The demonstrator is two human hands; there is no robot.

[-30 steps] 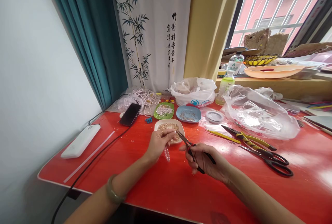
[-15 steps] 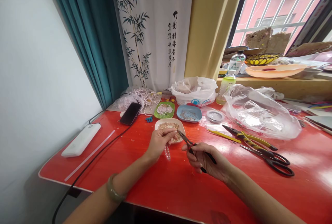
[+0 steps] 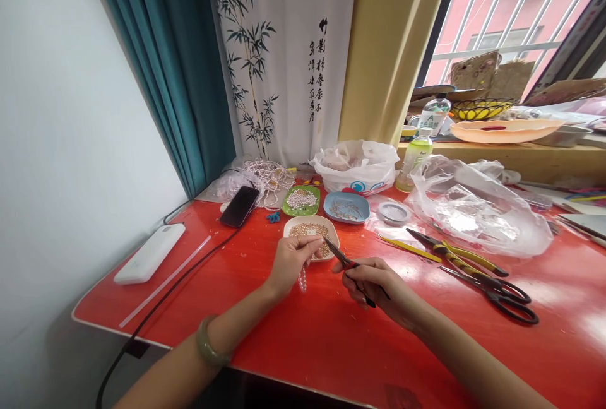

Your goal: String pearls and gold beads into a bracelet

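Just below the centre of the frame, I am pinching a strand of clear pinkish beads [image 3: 303,280] in my left hand [image 3: 292,264]. Its thumb and forefinger are pressing together, and the strand is hanging beneath them, above the red counter [image 3: 284,346]. A jade-coloured bangle [image 3: 211,343] is circling my left forearm toward the lower left.

Right of centre, my right hand [image 3: 375,283] is closing around the dark handles of small needle-nose pliers [image 3: 337,254]. Their tips are pointing up and left, coming right up to my left fingertips; I cannot tell whether they are gripping anything there.

Behind my left hand, a cream dish [image 3: 303,219] is holding gold beads [image 3: 303,230]. Farther up the frame, a green dish [image 3: 294,212] is carrying pale pearl beads [image 3: 302,199], and a blue dish [image 3: 362,214] beside it is containing small metallic pieces [image 3: 344,210].

At the right of the frame, yellow tweezers [image 3: 411,249], larger yellow-and-black pliers [image 3: 457,259] and black-handled scissors [image 3: 504,297] are lying near one another, with a crumpled clear plastic bag [image 3: 478,213] sitting behind them. At left, a smartphone [image 3: 240,207] is resting near a tangle of pink bead strings [image 3: 269,177], while a white power bank [image 3: 150,254] is lying by the counter's left edge and a black cable [image 3: 175,281] is running down toward the lower left.
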